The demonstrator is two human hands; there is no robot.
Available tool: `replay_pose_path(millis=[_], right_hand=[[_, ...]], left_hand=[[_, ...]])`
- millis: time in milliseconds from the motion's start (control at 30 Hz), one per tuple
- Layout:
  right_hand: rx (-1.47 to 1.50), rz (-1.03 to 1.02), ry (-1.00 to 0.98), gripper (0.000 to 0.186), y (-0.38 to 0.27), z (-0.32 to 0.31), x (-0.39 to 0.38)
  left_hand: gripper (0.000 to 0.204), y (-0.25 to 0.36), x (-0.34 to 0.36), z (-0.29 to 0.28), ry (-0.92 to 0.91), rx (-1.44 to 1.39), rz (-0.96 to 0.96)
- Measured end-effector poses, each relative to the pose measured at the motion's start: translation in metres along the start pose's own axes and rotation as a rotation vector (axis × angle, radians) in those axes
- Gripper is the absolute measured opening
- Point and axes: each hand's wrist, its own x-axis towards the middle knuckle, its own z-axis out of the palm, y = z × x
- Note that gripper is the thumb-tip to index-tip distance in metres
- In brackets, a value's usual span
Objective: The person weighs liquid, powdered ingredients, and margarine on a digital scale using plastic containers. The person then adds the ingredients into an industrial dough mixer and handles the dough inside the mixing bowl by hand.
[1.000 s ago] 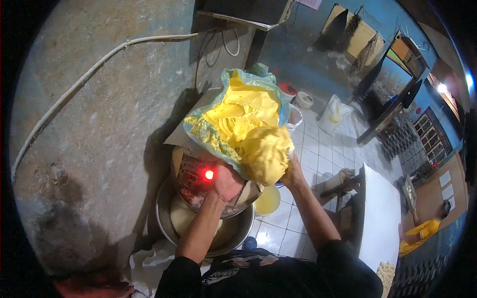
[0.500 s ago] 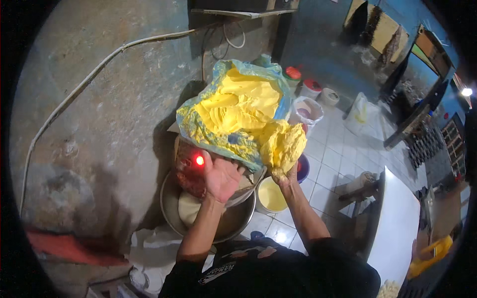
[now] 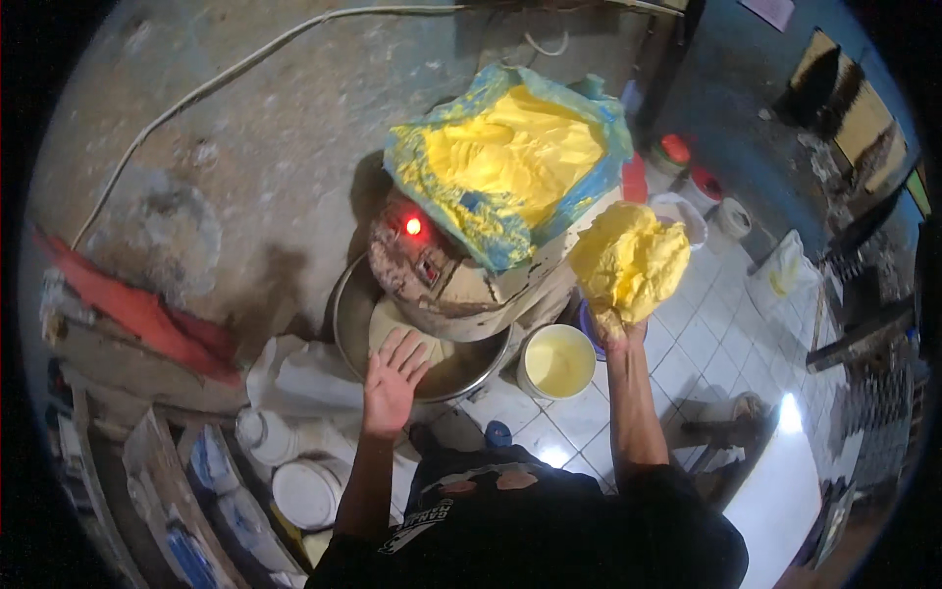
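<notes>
My right hand [image 3: 622,336] is closed under a big soft lump of yellow margarine [image 3: 633,263], raised over the tiled floor. Fingers spread and holding nothing, my left hand [image 3: 394,385] hovers at the near side of a wide metal bowl [image 3: 469,368]. Pale dough [image 3: 392,322] lies in that bowl. Above it juts the worn head of a mixing machine [image 3: 432,280] with a lit red lamp [image 3: 413,227]. On top of the machine rests an open blue plastic bag [image 3: 616,147], full of more margarine [image 3: 515,147] and smeared with it.
A white bucket with pale yellow contents [image 3: 557,361] stands right of the bowl, with a purple tub [image 3: 592,329] behind it. Several lidded containers stand at the back right. A white table [image 3: 780,491] is at right; wooden shelving [image 3: 162,471] and a white tub [image 3: 306,494] are at left.
My right hand has swung right with the lump, away from the bag. My left hand has dropped from the machine's front toward the bowl's near side. The view has shifted.
</notes>
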Motion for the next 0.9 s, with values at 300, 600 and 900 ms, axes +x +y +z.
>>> replay_pose_path(millis=[300,600,900], right_hand=[[-0.229,0.651,-0.146,0.043,0.204,0.009,-0.035],[-0.476,1.43,-0.283,0.045,0.522,-0.006,-0.202],[-0.61,1.778,-0.659,0.046,0.777,-0.018,-0.391]], left_hand=[[0.06,0.044,-0.183,-0.099,0.397,0.023,0.347],[0.059,0.092,-0.45,-0.143,1.006,0.002,0.766],[0.046,0.075,-0.649,-0.157,1.563,0.067,1.099]])
